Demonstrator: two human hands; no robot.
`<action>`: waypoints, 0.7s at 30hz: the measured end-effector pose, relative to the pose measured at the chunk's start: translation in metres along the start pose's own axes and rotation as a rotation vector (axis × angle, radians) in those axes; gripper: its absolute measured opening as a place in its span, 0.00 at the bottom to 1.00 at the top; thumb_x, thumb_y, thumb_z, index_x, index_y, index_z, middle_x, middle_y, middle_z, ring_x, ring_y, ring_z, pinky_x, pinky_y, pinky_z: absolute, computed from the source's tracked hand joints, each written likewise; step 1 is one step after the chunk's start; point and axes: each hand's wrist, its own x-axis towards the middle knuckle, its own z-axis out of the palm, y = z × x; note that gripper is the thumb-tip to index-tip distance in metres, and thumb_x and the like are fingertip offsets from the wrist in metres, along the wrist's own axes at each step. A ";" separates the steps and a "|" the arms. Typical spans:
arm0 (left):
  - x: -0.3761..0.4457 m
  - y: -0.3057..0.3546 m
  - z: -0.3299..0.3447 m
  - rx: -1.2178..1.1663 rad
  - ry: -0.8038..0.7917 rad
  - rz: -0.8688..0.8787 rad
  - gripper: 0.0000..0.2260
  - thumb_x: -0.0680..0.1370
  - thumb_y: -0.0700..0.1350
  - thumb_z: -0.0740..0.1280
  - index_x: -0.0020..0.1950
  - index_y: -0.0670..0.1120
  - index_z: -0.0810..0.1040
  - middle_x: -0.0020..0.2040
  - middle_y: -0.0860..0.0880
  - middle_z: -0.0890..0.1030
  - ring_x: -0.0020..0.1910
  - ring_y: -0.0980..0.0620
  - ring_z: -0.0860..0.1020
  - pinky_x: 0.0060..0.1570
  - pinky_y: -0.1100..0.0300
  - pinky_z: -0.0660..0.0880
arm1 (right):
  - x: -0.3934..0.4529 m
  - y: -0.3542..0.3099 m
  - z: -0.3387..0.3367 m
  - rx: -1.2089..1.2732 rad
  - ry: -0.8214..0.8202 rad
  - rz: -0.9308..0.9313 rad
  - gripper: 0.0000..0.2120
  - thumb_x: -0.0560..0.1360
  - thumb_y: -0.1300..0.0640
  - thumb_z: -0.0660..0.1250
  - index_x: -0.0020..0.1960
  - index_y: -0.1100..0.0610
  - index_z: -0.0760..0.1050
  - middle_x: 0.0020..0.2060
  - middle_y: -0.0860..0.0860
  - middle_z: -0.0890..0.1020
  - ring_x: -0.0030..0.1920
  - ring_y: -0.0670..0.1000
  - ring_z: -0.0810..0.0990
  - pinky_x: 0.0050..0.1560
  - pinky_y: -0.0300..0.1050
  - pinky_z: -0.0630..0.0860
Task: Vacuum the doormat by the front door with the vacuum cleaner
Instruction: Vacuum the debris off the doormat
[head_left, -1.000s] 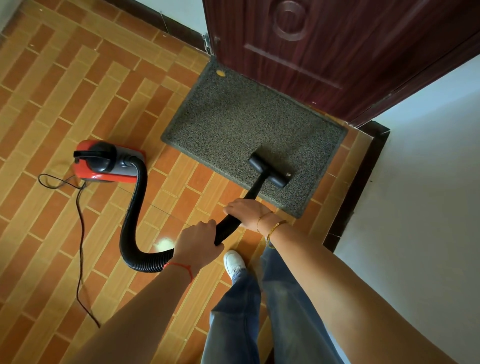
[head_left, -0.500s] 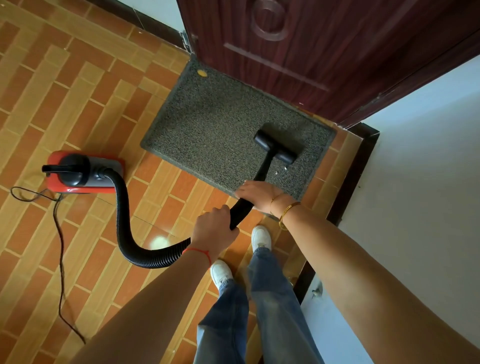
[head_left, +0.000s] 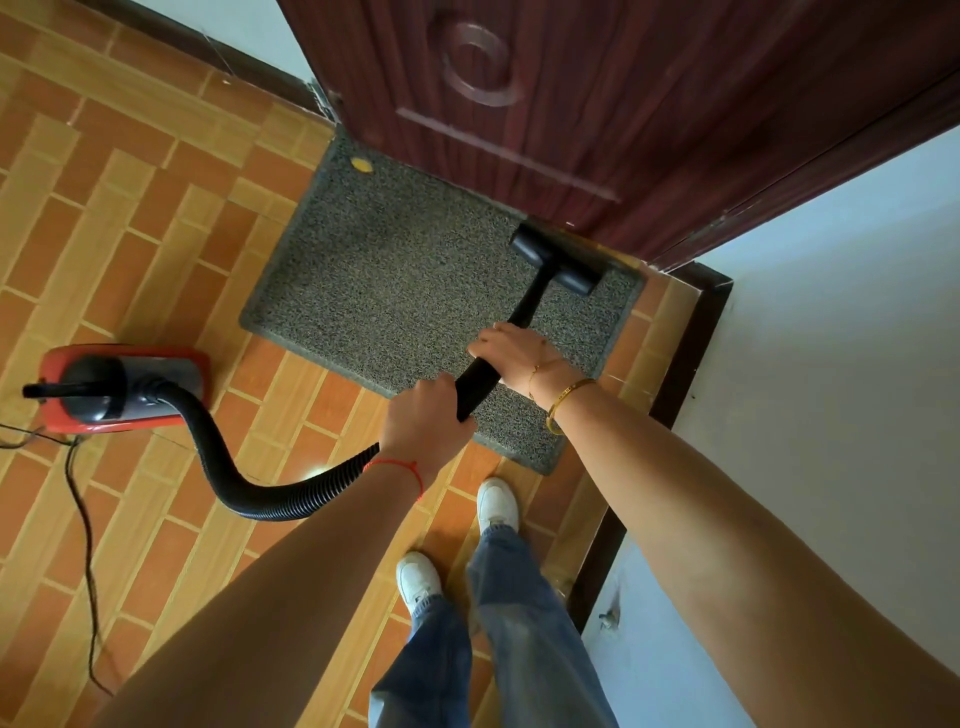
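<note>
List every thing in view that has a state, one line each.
doormat: flat on the floor, far edge against the door.
nozzle: on the mat's far right corner.
wand: gripped by both hands.
left hand: grips the wand's lower end.
right hand: grips the wand higher up.
vacuum cleaner: on the floor, hose attached.
door: shut.

Both arms are bare, no sleeves showing. A thin red string (head_left: 400, 470) circles the left wrist; a gold bangle (head_left: 566, 402) and a finer gold chain (head_left: 543, 370) sit on the right. Loose faded blue jeans (head_left: 498, 634) fall over white sneakers (head_left: 497, 503).
</note>
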 end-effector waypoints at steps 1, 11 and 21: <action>0.002 0.002 -0.001 -0.002 -0.002 -0.001 0.11 0.76 0.47 0.64 0.54 0.43 0.73 0.36 0.51 0.71 0.33 0.49 0.74 0.31 0.58 0.71 | 0.001 0.003 -0.002 0.004 -0.003 -0.007 0.19 0.73 0.68 0.66 0.61 0.56 0.70 0.59 0.52 0.74 0.63 0.54 0.71 0.57 0.52 0.77; -0.009 -0.003 -0.004 0.026 -0.010 -0.020 0.12 0.76 0.48 0.64 0.56 0.44 0.73 0.36 0.51 0.70 0.31 0.51 0.71 0.28 0.60 0.67 | -0.001 -0.008 -0.001 -0.032 0.015 -0.045 0.15 0.75 0.67 0.64 0.59 0.57 0.71 0.57 0.52 0.76 0.62 0.54 0.72 0.57 0.52 0.77; -0.077 -0.056 0.018 0.064 -0.045 -0.021 0.12 0.76 0.50 0.63 0.56 0.45 0.73 0.32 0.54 0.66 0.32 0.50 0.71 0.28 0.61 0.65 | -0.024 -0.088 0.019 -0.080 0.036 -0.167 0.16 0.77 0.67 0.59 0.64 0.59 0.69 0.61 0.53 0.74 0.65 0.54 0.70 0.63 0.45 0.68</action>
